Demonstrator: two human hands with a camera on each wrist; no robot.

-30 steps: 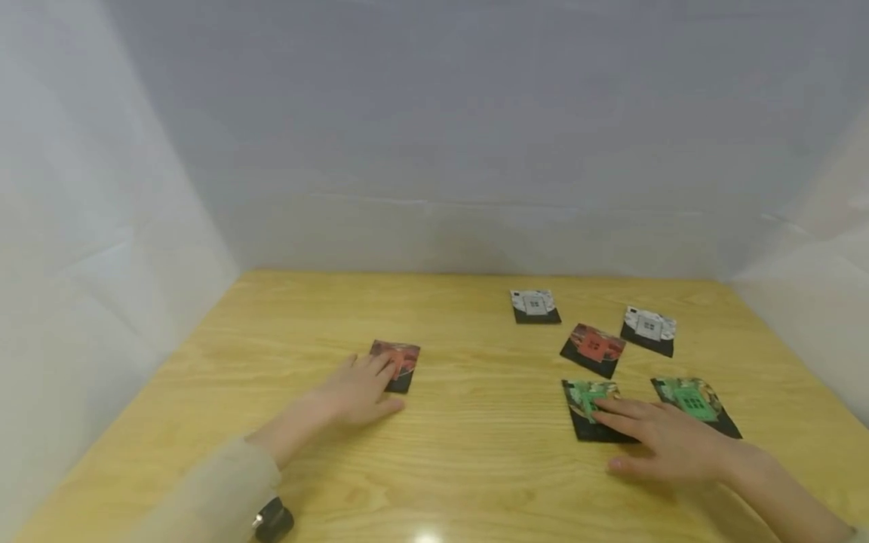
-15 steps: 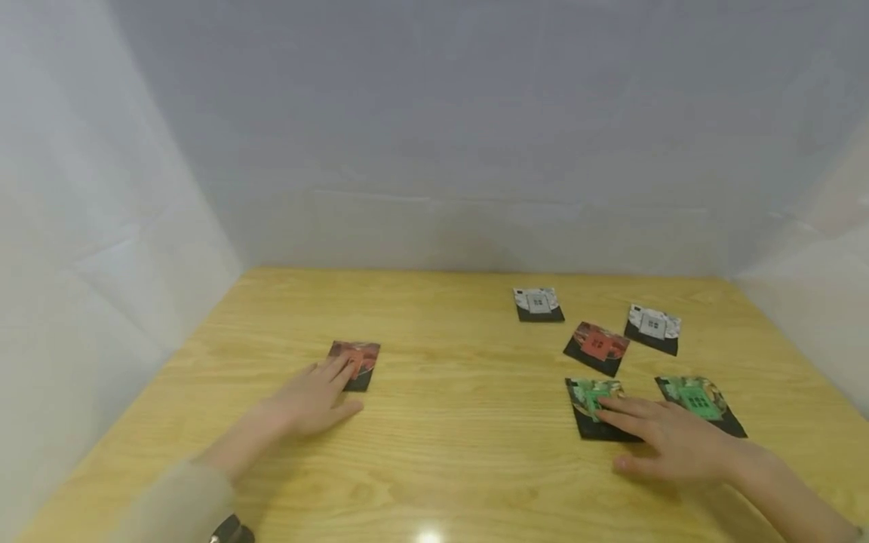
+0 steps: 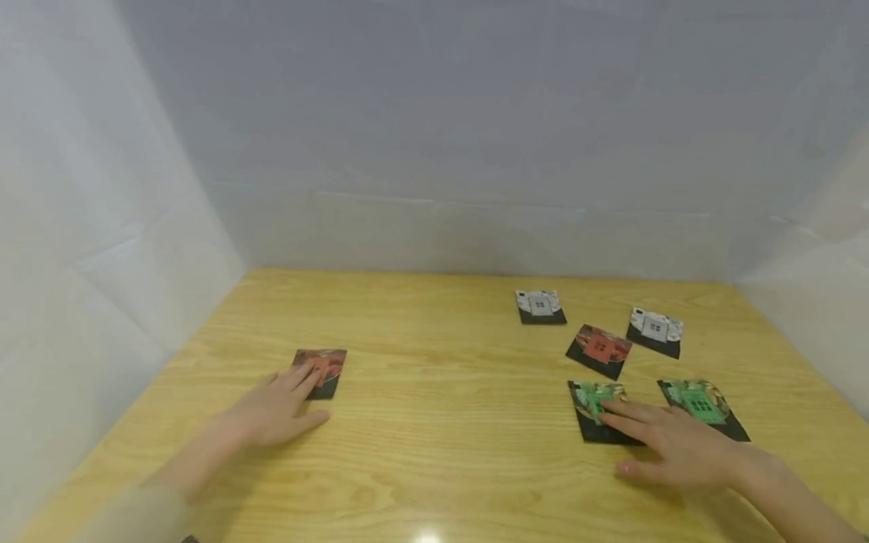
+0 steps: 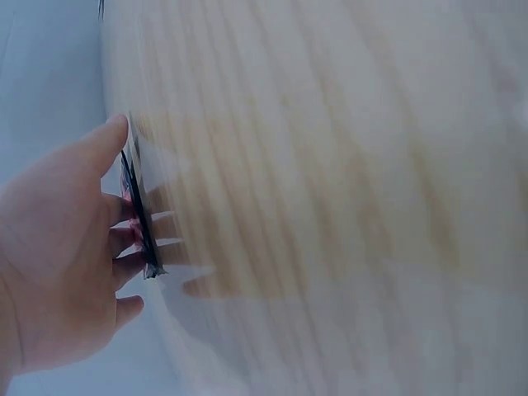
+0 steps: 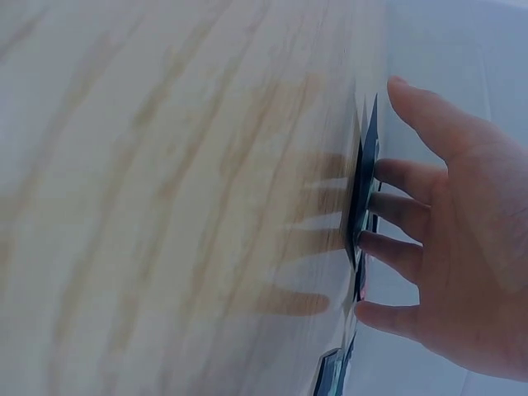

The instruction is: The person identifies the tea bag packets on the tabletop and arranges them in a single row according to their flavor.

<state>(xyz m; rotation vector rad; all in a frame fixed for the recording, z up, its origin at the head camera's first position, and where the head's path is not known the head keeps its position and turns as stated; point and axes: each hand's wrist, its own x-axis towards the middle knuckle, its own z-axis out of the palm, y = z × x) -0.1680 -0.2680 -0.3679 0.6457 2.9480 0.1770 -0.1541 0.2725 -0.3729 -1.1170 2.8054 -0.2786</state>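
Note:
At the left of the table, my left hand [image 3: 274, 411] lies with straight fingers on a flat square red-and-black packet [image 3: 329, 371], covering its near left part. In the left wrist view this packet [image 4: 140, 214] shows edge-on beneath the fingertips. My right hand [image 3: 686, 449] rests its extended fingertips on a green-and-black packet [image 3: 594, 431] at the right; its thumb stays off to the near side. The right wrist view has that packet [image 5: 363, 186] edge-on under the fingers. A second green packet [image 3: 702, 406] lies just beyond the right hand, partly behind it.
Another red packet [image 3: 599, 351] lies behind the green ones. Two white-and-black packets, one at the back [image 3: 540, 306] and one farther right [image 3: 655, 330], lie on the wooden table [image 3: 434, 422]. Pale sheeting [image 3: 434, 136] walls the table at back and sides.
My left hand has slid the red packet leftward across the table, from near the middle to the left side. The right hand and the other packets have stayed put.

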